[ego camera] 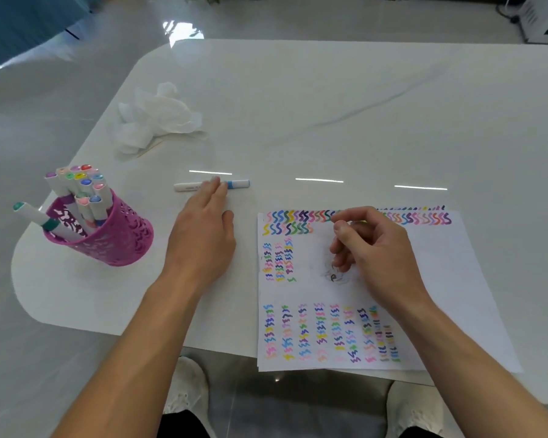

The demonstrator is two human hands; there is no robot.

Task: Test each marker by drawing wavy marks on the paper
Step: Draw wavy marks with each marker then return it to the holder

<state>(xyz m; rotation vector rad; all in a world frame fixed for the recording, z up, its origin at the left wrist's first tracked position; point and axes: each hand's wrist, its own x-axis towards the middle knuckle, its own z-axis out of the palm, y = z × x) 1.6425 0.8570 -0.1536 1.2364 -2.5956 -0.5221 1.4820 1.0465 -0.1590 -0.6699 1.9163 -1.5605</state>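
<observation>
Head view: the left hand [203, 235], fingers straight, touches the blue-banded marker [238, 184] lying on the desk [329, 121] just beyond the paper's [440, 279] far left corner, so I judge it is being fetched; next comes gripping and uncapping. The right hand [370, 248] sits curled over the paper, and I cannot tell whether it pinches anything; the pink holder [121, 238] and crumpled tissue [155, 118] toward the desk's left edge block nothing

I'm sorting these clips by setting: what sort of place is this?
Probably a room at home: a glossy white table on a shiny floor, with a pink pen holder of markers and paper covered in wavy test marks.
</observation>
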